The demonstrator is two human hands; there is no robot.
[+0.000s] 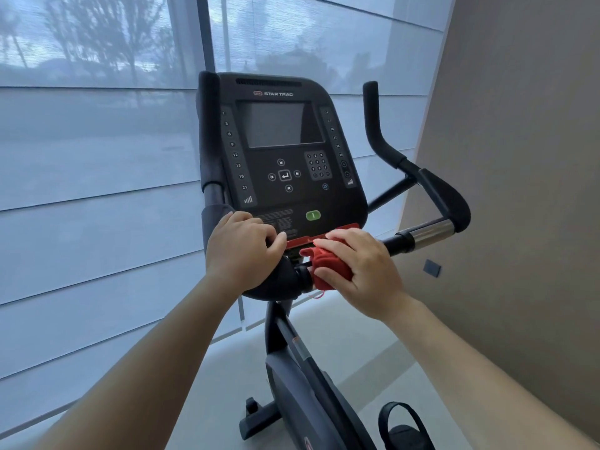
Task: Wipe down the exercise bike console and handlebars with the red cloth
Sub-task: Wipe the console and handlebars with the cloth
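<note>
Right hand (363, 274) clamped the red cloth (329, 267) on the centre handlebar (422, 237) just below the console (282, 151); left hand (242, 254) gripped the bar bare. Prob. mid-task: upright grips looked untouched, console progress unclear.

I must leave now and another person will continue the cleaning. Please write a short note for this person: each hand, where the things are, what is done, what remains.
Left hand: bare, gripping the left handlebar pad just below the console.
Right hand: pressing the bunched red cloth around the handlebar's centre bar, under the console's lower edge.
Done: cannot tell from this view which surfaces are already wiped.
Left: probably the right handlebar with its upright horn, the left upright grip, and the console face, unless you know they are done.
</note>
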